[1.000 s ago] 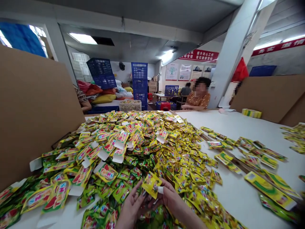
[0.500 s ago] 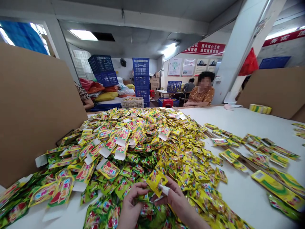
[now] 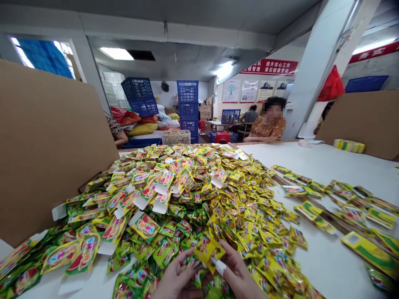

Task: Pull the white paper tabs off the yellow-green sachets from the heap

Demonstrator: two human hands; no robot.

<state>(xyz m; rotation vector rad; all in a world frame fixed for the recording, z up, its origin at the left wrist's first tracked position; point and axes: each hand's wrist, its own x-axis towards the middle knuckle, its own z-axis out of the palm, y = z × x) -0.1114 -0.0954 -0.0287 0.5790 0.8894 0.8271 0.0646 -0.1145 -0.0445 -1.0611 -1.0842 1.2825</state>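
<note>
The step in hand appears to be positioning a small glossy yellow plastic sachet (image 3: pixel 208 250) above the heaped packets, toward the near edge of the white flat worktop (image 3: pixel 311 162). The left hand (image 3: pixel 176 277) pinches its left side; the right hand (image 3: pixel 241 275) grips its right. The next move likely calls for light, coordinated fingertips, clear of the loose packets beneath.
</note>
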